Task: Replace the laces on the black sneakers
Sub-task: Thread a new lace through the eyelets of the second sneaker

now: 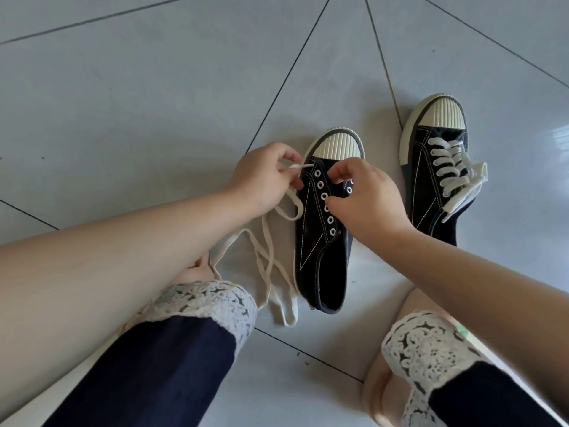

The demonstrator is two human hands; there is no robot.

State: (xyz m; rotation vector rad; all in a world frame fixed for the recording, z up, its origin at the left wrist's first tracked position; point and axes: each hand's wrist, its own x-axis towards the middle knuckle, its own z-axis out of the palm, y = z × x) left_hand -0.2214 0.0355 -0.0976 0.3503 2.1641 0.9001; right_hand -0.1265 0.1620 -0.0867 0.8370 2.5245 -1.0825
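A black sneaker (pixel 320 241) with a cream ribbed toe cap lies on the tiled floor, its eyelets bare. My left hand (pixel 261 177) pinches the tip of a cream lace (pixel 271 251) beside the top-left eyelet. The rest of that lace trails in loops over the floor left of the shoe. My right hand (pixel 366 198) rests over the shoe's tongue and pinches the eyelet flap near the toe. A second black sneaker (pixel 437 167) stands to the right, fully laced with a cream lace, its ends hanging loose.
My knees, in dark trousers with white lace cuffs (pixel 212 306), frame the lower view on both sides. The floor (pixel 154 103) is pale grey tile with dark grout lines, open to the left and beyond the shoes.
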